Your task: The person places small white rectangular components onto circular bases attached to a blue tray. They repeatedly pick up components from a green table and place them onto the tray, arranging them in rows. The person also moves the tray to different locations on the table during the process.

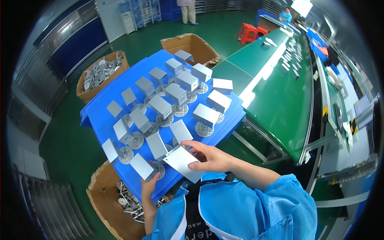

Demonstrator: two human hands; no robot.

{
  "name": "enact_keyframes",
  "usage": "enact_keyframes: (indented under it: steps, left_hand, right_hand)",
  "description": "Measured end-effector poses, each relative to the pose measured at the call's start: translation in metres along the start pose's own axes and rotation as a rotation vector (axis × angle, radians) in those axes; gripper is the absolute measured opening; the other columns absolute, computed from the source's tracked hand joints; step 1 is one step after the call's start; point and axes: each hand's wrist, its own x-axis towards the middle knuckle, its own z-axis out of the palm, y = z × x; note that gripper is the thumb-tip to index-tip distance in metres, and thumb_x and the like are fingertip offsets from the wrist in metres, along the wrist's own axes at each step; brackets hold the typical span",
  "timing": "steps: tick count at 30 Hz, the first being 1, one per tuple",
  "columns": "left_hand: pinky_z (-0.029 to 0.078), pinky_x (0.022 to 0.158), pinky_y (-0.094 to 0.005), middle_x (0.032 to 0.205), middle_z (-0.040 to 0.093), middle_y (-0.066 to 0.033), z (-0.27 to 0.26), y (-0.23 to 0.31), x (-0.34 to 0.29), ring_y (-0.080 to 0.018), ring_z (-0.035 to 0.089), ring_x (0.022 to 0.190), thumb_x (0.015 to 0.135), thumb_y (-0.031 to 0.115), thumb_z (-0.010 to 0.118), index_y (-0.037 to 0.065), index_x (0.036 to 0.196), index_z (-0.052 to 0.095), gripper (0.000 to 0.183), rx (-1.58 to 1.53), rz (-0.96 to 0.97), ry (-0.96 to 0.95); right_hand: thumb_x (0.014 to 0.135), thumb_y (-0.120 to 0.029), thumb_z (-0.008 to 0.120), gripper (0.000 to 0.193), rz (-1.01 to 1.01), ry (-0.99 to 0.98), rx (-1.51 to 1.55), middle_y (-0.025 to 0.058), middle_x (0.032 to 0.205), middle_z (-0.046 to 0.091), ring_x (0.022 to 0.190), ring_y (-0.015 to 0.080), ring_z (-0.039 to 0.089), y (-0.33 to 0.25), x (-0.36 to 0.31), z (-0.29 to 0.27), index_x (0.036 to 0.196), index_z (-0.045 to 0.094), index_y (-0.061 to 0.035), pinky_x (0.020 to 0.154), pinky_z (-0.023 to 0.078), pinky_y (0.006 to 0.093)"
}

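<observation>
My right hand [212, 159] pinches a flat, light-grey rectangular plate [184, 164] by its right side, thumb on top, tilted over the near table edge. My left hand [149, 185] is closed at the near end of a grey box-shaped part [141, 165]; some of its fingers are hidden beneath. Next to that hand is a round, ribbed grey base [159, 170]. Several similar grey box-shaped parts, many over round bases, stand in rows on the blue table [98, 120]. One box-shaped part [157, 145] stands just beyond the plate.
Cardboard boxes of grey parts stand at left [82, 96] and near left [100, 196]; another box [214, 54] is behind the table. A green conveyor [276, 112] carrying small pieces runs along the right. Red stools [247, 33] and two other people are farther back.
</observation>
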Motion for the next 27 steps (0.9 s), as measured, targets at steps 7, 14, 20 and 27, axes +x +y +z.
enact_keyframes:
  steps: [7, 14, 20, 27]
  left_hand:
    - [0.043, 0.078, -0.0302, 0.099, 0.058, -0.0097, -0.01, -0.023, 0.009, -0.0184, 0.054, 0.09, 0.079, 0.011, 0.055, 0.0, 0.103, 0.057, 0.026, 0.295, -0.08, 0.227]
    - [0.042, 0.07, -0.0312, 0.092, 0.056, -0.0104, -0.015, 0.056, -0.013, -0.0187, 0.052, 0.081, 0.083, 0.014, 0.049, -0.005, 0.098, 0.051, 0.024, 0.443, -0.078, 0.851]
    - [0.043, 0.069, -0.034, 0.074, 0.055, -0.0113, 0.034, 0.138, 0.028, -0.0194, 0.051, 0.069, 0.082, 0.01, 0.042, -0.01, 0.083, 0.053, 0.023, 0.818, 0.191, 0.423]
    - [0.039, 0.078, -0.0439, 0.09, 0.057, -0.0205, 0.246, 0.229, 0.141, -0.0386, 0.051, 0.087, 0.068, -0.002, 0.05, -0.004, 0.087, 0.057, 0.02, 1.23, 0.286, 0.107]
  right_hand:
    - [0.074, -0.021, 0.066, 0.072, -0.15, 0.019, 0.179, 0.0116, 0.113, 0.051, 0.102, 0.0185, 0.049, 0.016, -0.023, -0.08, 0.134, 0.028, -0.0065, 0.088, 0.039, 0.0305]
    - [0.074, -0.012, 0.065, 0.06, -0.166, 0.611, 0.331, 0.0092, 0.113, 0.052, 0.102, 0.0177, 0.051, 0.117, -0.046, -0.305, 0.127, 0.038, -0.0032, 0.086, 0.041, 0.0325]
    - [0.066, -0.024, 0.071, 0.071, 0.423, 1.14, -0.731, 0.0154, 0.122, 0.046, 0.11, 0.0302, 0.047, 0.304, -0.047, -0.475, 0.125, 0.038, -0.0045, 0.091, 0.036, 0.0457]
    - [0.072, -0.028, 0.068, 0.06, 0.875, 1.053, -0.943, 0.0146, 0.118, 0.049, 0.106, 0.0303, 0.051, 0.278, -0.031, -0.54, 0.122, 0.04, -0.0103, 0.085, 0.039, 0.0497]
